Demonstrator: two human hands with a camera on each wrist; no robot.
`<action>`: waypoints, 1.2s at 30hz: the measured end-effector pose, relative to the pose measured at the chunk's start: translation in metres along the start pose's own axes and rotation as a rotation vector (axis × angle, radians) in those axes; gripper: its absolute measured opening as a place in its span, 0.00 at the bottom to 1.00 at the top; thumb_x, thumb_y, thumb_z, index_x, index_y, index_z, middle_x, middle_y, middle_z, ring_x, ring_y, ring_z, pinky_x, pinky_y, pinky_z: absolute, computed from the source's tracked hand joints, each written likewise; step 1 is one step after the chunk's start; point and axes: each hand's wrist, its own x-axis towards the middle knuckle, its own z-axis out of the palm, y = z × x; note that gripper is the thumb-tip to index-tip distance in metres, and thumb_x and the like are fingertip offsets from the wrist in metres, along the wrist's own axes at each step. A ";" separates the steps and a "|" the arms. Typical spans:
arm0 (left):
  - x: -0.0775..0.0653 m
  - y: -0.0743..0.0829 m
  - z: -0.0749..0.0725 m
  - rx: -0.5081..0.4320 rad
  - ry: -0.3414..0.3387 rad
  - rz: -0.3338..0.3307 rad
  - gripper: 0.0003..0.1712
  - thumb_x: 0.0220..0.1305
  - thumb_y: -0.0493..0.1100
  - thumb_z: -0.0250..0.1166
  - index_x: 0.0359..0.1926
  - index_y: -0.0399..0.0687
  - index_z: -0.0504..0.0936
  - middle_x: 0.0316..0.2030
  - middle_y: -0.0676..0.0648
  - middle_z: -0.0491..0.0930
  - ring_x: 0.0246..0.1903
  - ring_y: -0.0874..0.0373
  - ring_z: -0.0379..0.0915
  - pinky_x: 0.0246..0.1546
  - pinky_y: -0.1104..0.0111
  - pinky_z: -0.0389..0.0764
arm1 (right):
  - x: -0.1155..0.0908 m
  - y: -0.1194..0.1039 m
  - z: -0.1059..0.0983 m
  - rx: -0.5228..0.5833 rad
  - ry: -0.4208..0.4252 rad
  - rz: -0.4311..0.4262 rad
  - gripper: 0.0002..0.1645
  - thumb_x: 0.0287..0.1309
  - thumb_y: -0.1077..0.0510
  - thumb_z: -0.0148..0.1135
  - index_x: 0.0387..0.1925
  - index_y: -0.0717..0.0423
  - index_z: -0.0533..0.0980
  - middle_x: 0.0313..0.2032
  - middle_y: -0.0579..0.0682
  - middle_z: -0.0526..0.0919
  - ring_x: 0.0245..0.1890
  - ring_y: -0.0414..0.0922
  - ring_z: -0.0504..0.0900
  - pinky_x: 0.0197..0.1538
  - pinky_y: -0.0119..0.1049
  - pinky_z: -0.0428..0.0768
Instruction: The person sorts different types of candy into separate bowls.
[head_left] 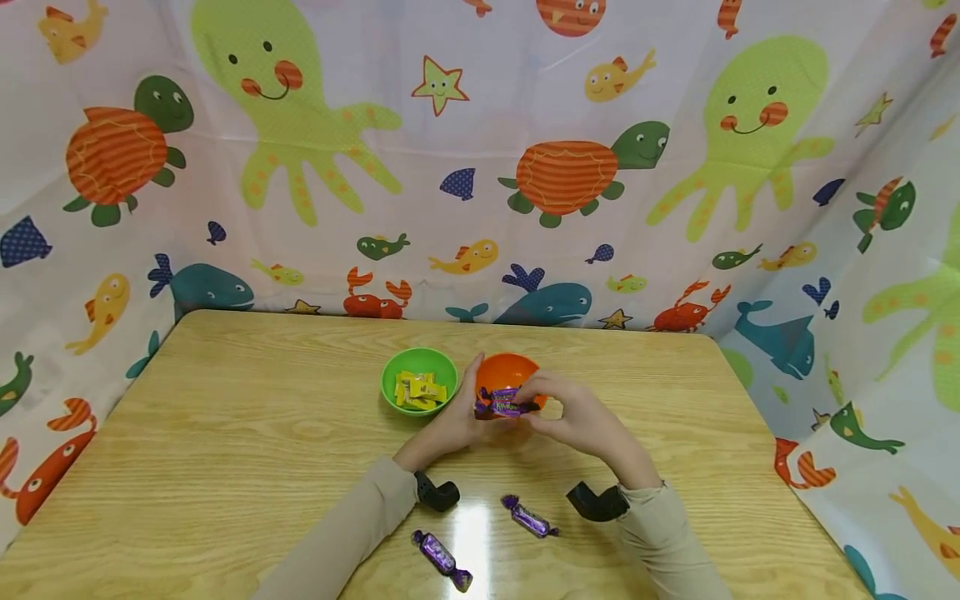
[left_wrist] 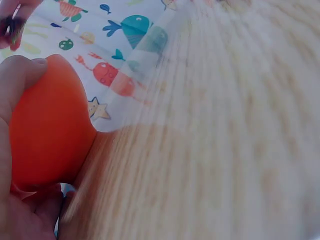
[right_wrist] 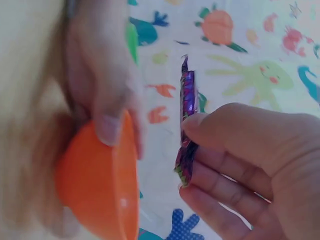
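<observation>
In the head view, an orange bowl (head_left: 512,367) stands near the middle of the table, and my left hand (head_left: 459,421) grips its left side. The left wrist view shows my thumb by the rim and fingers low on the bowl's wall. A candy in a shiny purple wrapper (head_left: 504,403) is pinched between the thumb and fingers of my right hand (head_left: 576,419). It is held over the near side of the bowl's opening. In the right wrist view, the candy (right_wrist: 188,107) appears apart from the rim, its twisted ends sticking out.
Left of the orange bowl is a green bowl (head_left: 389,367) with several yellow-wrapped candies (head_left: 422,389) in it. Two purple-wrapped candies lie nearer on the wooden table (head_left: 262,450): one candy (head_left: 529,517) between my forearms, another candy (head_left: 442,561) beside my left sleeve. A patterned curtain hangs behind.
</observation>
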 end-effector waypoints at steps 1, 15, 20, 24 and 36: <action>0.000 0.001 0.001 0.002 0.008 -0.027 0.69 0.58 0.60 0.72 0.78 0.53 0.28 0.75 0.44 0.49 0.72 0.49 0.51 0.72 0.50 0.51 | 0.002 0.003 -0.002 0.001 0.008 0.014 0.15 0.51 0.71 0.72 0.40 0.55 0.82 0.41 0.45 0.84 0.43 0.43 0.80 0.50 0.48 0.81; 0.000 0.008 0.004 0.051 0.039 -0.099 0.67 0.59 0.56 0.73 0.79 0.53 0.30 0.76 0.45 0.46 0.74 0.49 0.47 0.72 0.52 0.51 | 0.023 0.036 0.004 -0.187 -0.097 0.188 0.11 0.51 0.70 0.73 0.37 0.58 0.85 0.38 0.49 0.85 0.42 0.48 0.81 0.52 0.47 0.81; -0.001 0.007 0.004 0.042 0.042 -0.091 0.67 0.58 0.55 0.73 0.79 0.53 0.30 0.75 0.44 0.47 0.73 0.48 0.50 0.72 0.52 0.53 | 0.026 0.035 0.008 -0.236 -0.154 0.211 0.10 0.50 0.72 0.72 0.35 0.59 0.85 0.36 0.50 0.86 0.40 0.48 0.82 0.50 0.45 0.82; -0.001 0.006 0.004 0.029 0.038 -0.093 0.67 0.59 0.55 0.73 0.79 0.56 0.30 0.76 0.45 0.44 0.73 0.49 0.49 0.72 0.52 0.53 | 0.031 0.032 0.012 -0.278 -0.203 0.267 0.10 0.50 0.73 0.71 0.33 0.59 0.86 0.34 0.49 0.85 0.38 0.47 0.82 0.50 0.45 0.82; 0.001 0.004 0.004 0.021 0.031 -0.086 0.67 0.59 0.52 0.74 0.78 0.63 0.29 0.75 0.45 0.48 0.72 0.51 0.52 0.72 0.55 0.54 | 0.043 0.029 0.025 -0.308 -0.236 0.379 0.11 0.48 0.76 0.68 0.29 0.60 0.85 0.31 0.50 0.84 0.35 0.46 0.81 0.46 0.43 0.83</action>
